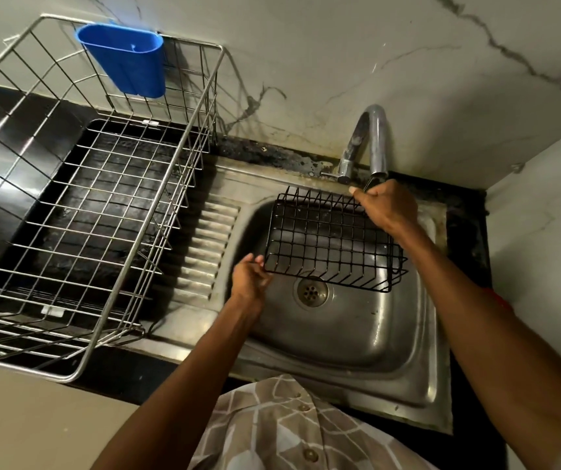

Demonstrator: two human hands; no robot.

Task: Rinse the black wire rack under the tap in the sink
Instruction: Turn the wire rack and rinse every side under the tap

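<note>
Between both hands, the black wire grid rack (pixel 331 240) hangs over the stainless steel sink (pixel 357 334). The left hand (pixel 250 278) pinches its near corner; the right hand (pixel 386 206) grips the far edge beneath the chrome tap (pixel 370 144). No water stream is visible. Risk: the light corner pinch slips once the rack is wet, dropping it.

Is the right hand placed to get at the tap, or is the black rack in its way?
Probably yes: the right hand grips the black wire rack's far corner right beneath the tap spout, nothing between them, though it must release the rack first.
</note>
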